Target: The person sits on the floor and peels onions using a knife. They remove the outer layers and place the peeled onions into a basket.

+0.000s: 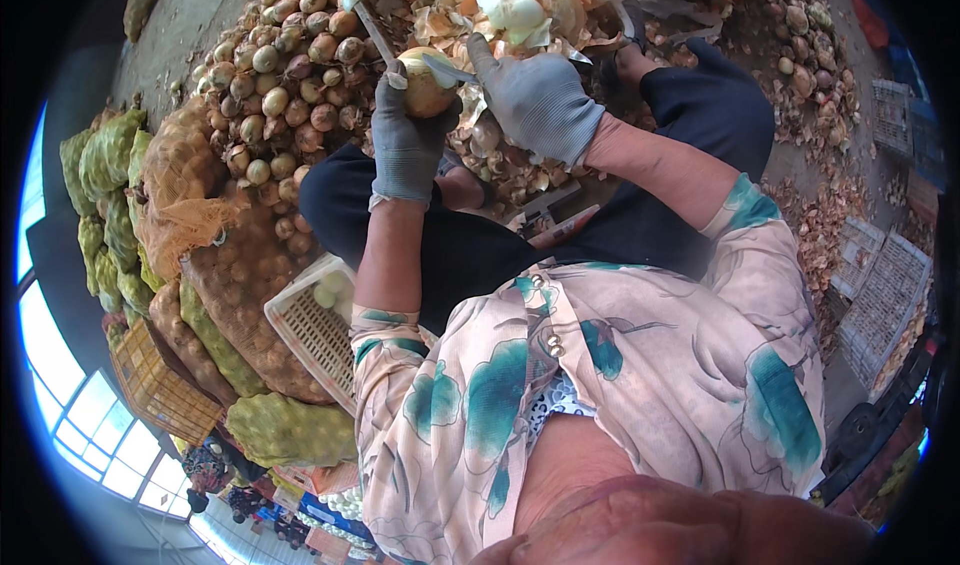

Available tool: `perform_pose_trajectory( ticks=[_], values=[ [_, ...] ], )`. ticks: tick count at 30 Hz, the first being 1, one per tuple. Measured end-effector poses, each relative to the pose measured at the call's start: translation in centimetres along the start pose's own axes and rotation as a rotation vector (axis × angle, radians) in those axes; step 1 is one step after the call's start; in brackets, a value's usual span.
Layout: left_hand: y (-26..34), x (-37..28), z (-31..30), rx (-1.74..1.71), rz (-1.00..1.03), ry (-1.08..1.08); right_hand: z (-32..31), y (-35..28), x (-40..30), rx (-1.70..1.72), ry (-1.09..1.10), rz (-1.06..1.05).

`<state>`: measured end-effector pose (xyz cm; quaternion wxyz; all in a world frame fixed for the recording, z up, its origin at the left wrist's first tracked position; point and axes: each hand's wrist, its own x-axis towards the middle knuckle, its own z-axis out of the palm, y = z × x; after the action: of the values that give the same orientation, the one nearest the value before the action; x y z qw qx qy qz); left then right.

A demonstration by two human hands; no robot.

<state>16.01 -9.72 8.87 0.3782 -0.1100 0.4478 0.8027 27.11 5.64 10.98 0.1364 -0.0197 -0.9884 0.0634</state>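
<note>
My left hand [411, 133], in a grey knit glove, holds a yellow onion [429, 98] whose skin is partly off, with pale flesh at the top. In my right hand [536, 99], also gloved, is a small knife [448, 72] with its blade against the onion; the handle is hidden in my fist. A long narrow grey strip [373, 30] runs up from beside my left fingers; I cannot tell whether they grip it. Beyond my hands a pale peeled onion [511, 12] lies on a heap of loose onion skins [442, 21].
Unpeeled onions [289, 77] are piled at the left, beside filled mesh sacks [247, 280]. A white plastic crate [315, 310] with peeled onions stands by my left elbow. A yellow crate [161, 385] is farther left. Grey crates [885, 302] and scattered skins lie at the right.
</note>
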Motion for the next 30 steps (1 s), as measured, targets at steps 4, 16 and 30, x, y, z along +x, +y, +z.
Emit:
perform_pose_trajectory(
  ticks=[4,16,30],
  values=[
    [0.3,-1.4,1.5,0.147,0.018,-0.055,0.4,1.7,0.7,0.440,-0.111,0.239],
    [-0.5,-0.6,0.1,0.137,0.034,-0.053,-0.6,1.5,-0.5,0.271,-0.034,-0.003],
    [-0.3,-0.5,0.2,0.061,-0.022,0.009,0.1,1.4,-1.3,0.195,-0.069,-0.024]
  ],
)
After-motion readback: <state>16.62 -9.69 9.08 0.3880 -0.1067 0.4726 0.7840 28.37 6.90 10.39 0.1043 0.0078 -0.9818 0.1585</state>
